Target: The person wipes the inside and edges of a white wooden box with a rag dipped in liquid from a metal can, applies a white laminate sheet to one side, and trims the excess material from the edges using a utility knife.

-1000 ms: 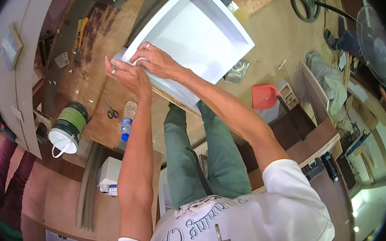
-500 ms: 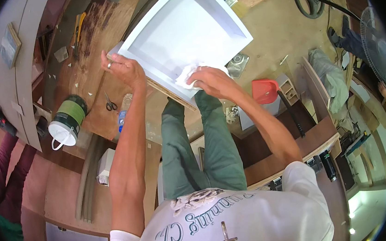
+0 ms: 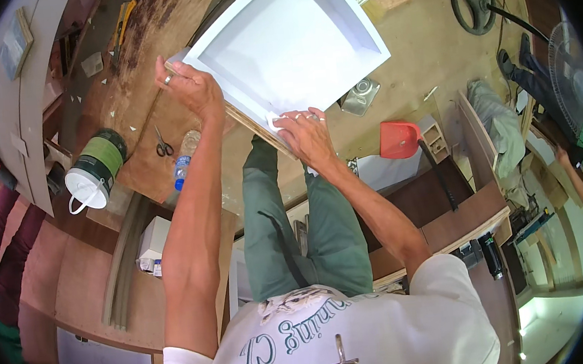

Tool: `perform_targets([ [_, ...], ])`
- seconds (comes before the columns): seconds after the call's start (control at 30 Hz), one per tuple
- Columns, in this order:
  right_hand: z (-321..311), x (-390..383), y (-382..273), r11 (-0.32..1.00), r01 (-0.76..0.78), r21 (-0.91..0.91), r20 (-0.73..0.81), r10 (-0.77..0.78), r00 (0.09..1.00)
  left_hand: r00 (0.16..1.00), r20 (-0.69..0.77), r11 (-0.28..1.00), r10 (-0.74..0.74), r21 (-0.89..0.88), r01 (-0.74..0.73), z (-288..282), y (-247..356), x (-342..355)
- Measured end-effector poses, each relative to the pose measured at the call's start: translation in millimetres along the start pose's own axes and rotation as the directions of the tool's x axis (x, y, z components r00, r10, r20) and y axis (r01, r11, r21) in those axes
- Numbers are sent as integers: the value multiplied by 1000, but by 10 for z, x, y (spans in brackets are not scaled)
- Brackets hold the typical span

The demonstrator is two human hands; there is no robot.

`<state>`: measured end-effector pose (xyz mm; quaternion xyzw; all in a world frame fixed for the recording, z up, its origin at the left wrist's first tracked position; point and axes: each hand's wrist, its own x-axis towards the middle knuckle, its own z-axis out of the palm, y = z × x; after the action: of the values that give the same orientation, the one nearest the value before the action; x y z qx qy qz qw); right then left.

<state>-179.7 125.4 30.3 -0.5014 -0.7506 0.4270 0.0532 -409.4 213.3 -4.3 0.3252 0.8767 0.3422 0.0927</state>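
Observation:
A white open-topped wooden box, like a drawer (image 3: 286, 49), is tilted above the workbench in front of me. My left hand (image 3: 192, 87), with a ring on one finger, is closed around its left corner. At the box's near wall, my right hand (image 3: 305, 136) bends its fingers over the rim and presses a crumpled white cloth (image 3: 273, 119) there. Most of that cloth is hidden beneath the fingers. Bare wood edge shows along the underside of the near wall.
Left on the bench are a green-and-black bucket (image 3: 97, 169), scissors (image 3: 163, 142), a plastic bottle (image 3: 185, 165) and a yellow cutter (image 3: 123, 26). To the right lie a metal tin (image 3: 360, 97), a red dustpan (image 3: 400, 139) and a fan (image 3: 569, 74). Other people stand at both sides.
My right hand has slid a little left and nearer me, from the box's inside onto its near rim, covering more of the cloth. The left hand keeps its hold.

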Motion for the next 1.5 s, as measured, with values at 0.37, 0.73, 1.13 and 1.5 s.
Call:
perform_targets([
  [0.37, 51, -146, 21, 988, -20, -152, 67, 31, 997, 999, -34, 998, 7, -58, -9, 22, -35, 4],
  [0.73, -2, -118, 0, 995, -17, -101, 85, 26, 996, 997, -61, 998, 57, -28, -58, 17, -152, 35],
  [1.13, -8, 56, -45, 1000, -22, -22, 80, 24, 996, 1000, -7, 998, -30, -58, 29, -15, 31, 1],
  [1.5, 152, 92, -146, 999, -23, 25, -65, 25, 998, 999, -34, 997, 27, -74, -29, -33, -17, 31],
])
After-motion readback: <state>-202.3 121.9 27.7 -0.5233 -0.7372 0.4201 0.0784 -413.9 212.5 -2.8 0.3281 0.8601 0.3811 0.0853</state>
